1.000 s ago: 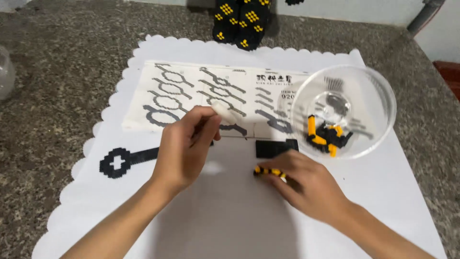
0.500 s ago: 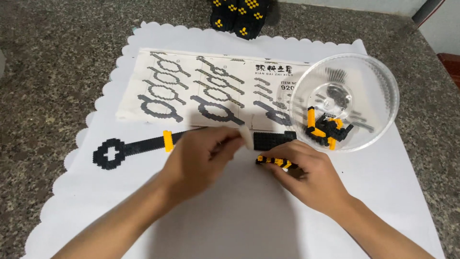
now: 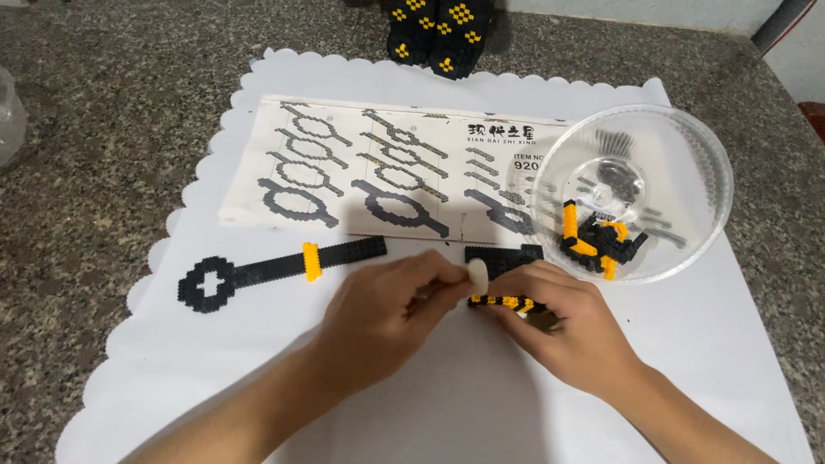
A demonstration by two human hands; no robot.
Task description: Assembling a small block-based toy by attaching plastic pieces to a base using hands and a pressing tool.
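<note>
1. One small black-and-yellow brick strip [image 3: 503, 302] lies on the white scalloped sheet [image 3: 447, 412], near the middle of it, just below a flat black brick plate [image 3: 503, 255]. Right hand [image 3: 563, 331] rests its fingertips on the strip and presses it down; most of the strip is hidden beneath them.
2. Left hand [image 3: 387, 314] meets the right at the strip's left end, thumb and forefinger pinched together. Whether a tiny piece sits between them cannot be told.
3. Risk: the strip is thin and made of very small bricks; uneven pressure from either hand could, in my judgement, snap it apart or flick a piece across the sheet.
4. One long black keyed bar with a yellow band [image 3: 279, 271] lies toward the sheet's left edge, apart from both hands. Risk: the left forearm passes just below it and could nudge it toward the scalloped border.
5. One clear plastic bowl [image 3: 687, 146] stands near the sheet's right edge, holding loose black and yellow pieces [image 3: 597, 241]. Risk: it sits close above the right hand; a lifted wrist could tip it and scatter the contents.
6. One printed instruction leaflet [image 3: 344, 172] lies along the sheet's far edge, partly under the bowl.
7. One black-and-yellow built block [image 3: 438, 34] stands on the granite tabletop [image 3: 94, 112] beyond the far edge.
</note>
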